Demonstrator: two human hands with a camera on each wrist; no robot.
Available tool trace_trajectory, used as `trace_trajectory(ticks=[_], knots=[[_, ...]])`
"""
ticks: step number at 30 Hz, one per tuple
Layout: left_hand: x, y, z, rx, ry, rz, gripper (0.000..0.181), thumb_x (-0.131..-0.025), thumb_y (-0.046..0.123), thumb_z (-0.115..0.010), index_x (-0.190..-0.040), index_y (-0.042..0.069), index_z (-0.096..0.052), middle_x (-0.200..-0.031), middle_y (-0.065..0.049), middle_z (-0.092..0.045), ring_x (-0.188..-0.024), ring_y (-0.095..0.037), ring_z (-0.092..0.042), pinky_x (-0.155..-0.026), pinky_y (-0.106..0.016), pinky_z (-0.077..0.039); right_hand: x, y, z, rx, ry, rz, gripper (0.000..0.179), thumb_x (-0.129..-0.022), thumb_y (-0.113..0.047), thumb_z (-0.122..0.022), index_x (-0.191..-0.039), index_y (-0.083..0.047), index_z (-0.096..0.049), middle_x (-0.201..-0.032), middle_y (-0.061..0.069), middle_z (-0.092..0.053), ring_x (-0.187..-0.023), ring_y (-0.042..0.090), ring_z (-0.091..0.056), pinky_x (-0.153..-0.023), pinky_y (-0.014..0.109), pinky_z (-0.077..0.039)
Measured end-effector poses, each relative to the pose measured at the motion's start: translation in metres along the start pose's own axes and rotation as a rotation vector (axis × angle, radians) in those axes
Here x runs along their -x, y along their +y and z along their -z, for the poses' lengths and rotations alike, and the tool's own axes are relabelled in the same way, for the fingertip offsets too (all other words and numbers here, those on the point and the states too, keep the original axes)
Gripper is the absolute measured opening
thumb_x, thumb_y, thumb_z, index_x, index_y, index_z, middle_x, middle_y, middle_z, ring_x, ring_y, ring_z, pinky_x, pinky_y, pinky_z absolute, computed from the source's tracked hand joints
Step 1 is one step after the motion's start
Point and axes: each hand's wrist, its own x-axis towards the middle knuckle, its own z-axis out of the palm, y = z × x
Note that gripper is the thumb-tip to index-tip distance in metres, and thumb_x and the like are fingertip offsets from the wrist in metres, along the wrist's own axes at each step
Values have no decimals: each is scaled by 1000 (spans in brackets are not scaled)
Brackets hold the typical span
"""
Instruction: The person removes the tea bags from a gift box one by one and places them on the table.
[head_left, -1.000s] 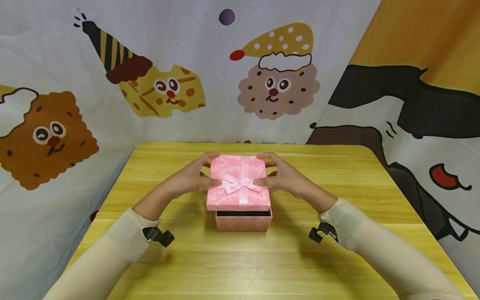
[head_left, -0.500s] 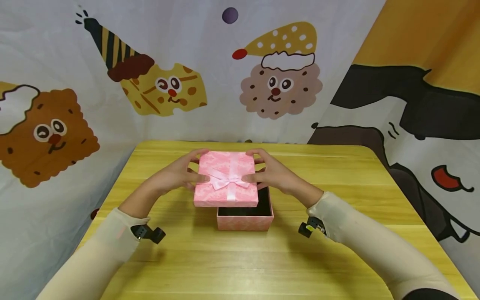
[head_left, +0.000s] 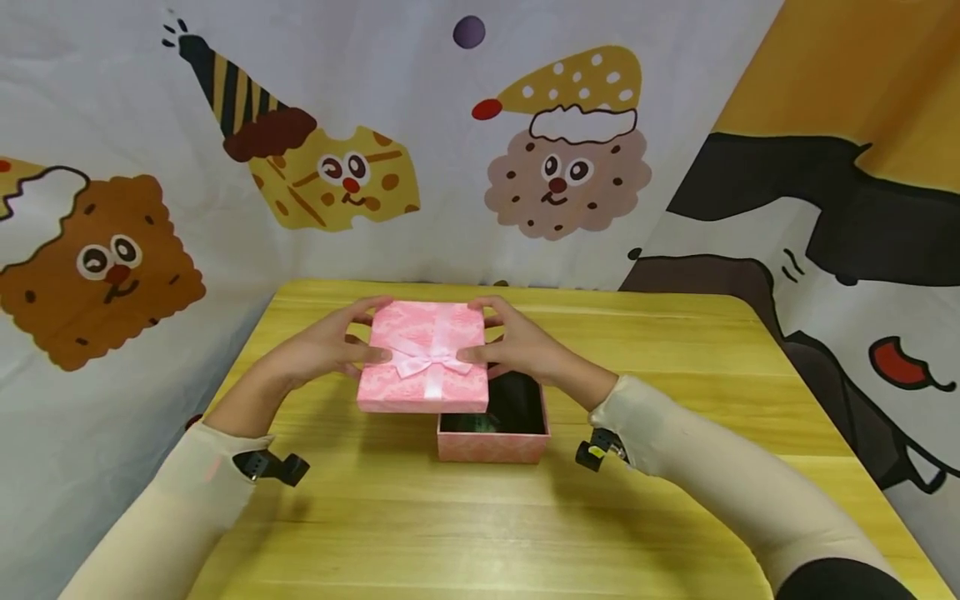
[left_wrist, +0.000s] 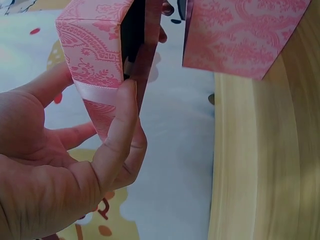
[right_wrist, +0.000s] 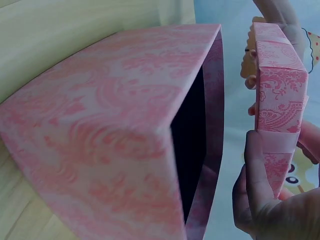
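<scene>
Lid (head_left: pixel 427 321) pinched by left hand (head_left: pixel 317 347), right hand (head_left: pixel 525 343), inside (left_wrist: pixel 132 37) visible only from left wrist

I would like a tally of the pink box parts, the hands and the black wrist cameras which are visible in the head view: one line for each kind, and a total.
Pink box parts: 2 (lid, box base)
Hands: 2 (left hand, right hand)
Black wrist cameras: 2 (left camera, right camera)
Total: 6
</scene>
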Motion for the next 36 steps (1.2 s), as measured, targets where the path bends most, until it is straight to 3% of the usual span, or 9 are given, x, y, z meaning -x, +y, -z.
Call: trace_trajectory(ticks=[28, 36], knots=[[42, -23, 46, 51, 38, 32, 91, -96, 12, -73, -167, 12, -15, -152, -25, -26, -100, -30, -63, -72, -45, -62, -41, -24, -53, -4, -98, 15, 82, -89, -15, -83, -153, -16, -33, -150, 22, -36, -94, 33, -71, -72, 45, -63], [52, -28, 56, 37, 47, 47, 91, -97, 10, -72, -167, 10, -13, -152, -27, -25, -100, -29, -64, -72, -45, -63, -53, -29, -68, 20, -112, 6, 82, -88, -15, -84, -153, -16, -33, -148, 23, -37, -91, 32, -70, -74, 49, -63]])
